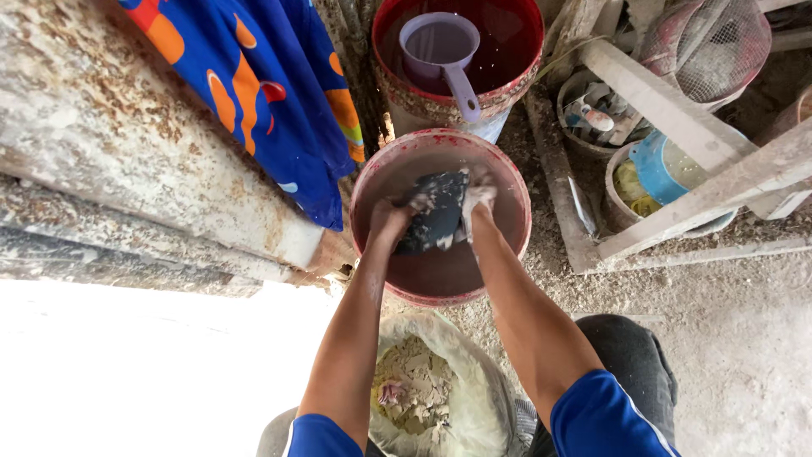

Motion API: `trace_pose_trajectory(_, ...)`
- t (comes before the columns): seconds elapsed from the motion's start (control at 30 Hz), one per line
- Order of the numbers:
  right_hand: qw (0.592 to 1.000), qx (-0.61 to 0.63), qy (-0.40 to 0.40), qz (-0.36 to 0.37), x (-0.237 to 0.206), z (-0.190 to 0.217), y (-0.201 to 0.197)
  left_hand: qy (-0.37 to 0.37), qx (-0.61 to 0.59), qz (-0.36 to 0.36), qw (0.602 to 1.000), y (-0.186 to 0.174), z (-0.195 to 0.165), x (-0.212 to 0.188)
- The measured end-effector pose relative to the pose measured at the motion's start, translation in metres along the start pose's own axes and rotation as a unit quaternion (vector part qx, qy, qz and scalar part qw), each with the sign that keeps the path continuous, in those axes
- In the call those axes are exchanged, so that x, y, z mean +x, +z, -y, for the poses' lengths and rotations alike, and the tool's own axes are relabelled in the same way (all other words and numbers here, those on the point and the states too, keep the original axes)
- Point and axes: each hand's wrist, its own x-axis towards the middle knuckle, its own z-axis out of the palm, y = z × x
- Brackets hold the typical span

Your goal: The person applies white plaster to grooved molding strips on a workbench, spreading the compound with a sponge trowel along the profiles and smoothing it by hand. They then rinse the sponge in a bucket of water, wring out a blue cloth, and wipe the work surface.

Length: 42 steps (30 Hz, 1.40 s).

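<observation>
- Hands are down inside the red bucket (372, 182), both gripping a dark wet cloth (436, 211) over the muddy water.
- The left hand (389, 222) is closed tight on the cloth's lower end, at about 8 o'clock from the middle of the bucket.
- The right hand (478, 199) has its fingers wrapped on the cloth's upper side, at about 2 o'clock.
- It looks like the rubbing or squeezing step of a wash. A next move would call for a firm twist, kept low so water stays inside the rim.
- At 12 o'clock stands a second bucket (516, 59) with a purple scoop (444, 51) floating in it, very near.
- At 9 o'clock a rough grey wall (127, 144) and a blue patterned cloth (262, 85) crowd close.
- At 6 o'clock, between the person's knees, sits a sack of pale lumps (423, 389).
- At 3 o'clock a wooden frame (677, 118) hems things in; open ground lies at 4 o'clock.
</observation>
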Motion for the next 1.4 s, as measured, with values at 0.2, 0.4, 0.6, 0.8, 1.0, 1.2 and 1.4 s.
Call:
trace_pose_trajectory(0.2,0.982,-0.171,-0.073,0.027,-0.005,0.010,0.009,-0.076,0.152,-0.041,0.985,-0.006,-0.005,-0.008)
trace_pose_trajectory(0.4,0.962,-0.093,-0.094,0.238,-0.009,-0.007,0.021,-0.051,0.093,0.060,0.993,0.002,0.013,0.006)
trace_pose_trajectory(0.6,0.987,-0.108,-0.050,0.108,0.004,-0.008,0.023,0.056,0.038,0.144,0.987,0.000,0.010,-0.006)
trace_pose_trajectory(0.8,0.968,-0.040,-0.080,0.234,-0.009,0.007,0.027,-0.090,0.094,0.119,0.984,0.003,0.002,-0.014)
trace_pose_trajectory(1.0,0.980,-0.128,-0.079,0.132,-0.010,0.018,0.017,0.048,0.084,0.102,0.990,0.008,0.010,-0.010)
trace_pose_trajectory(1.2,0.974,0.038,-0.012,0.223,-0.035,0.027,0.010,0.046,-0.020,-0.005,0.999,0.004,0.007,0.005)
trace_pose_trajectory(1.4,0.986,-0.035,-0.051,0.158,-0.021,0.025,0.009,0.001,-0.059,-0.005,0.998,-0.003,0.013,0.009)
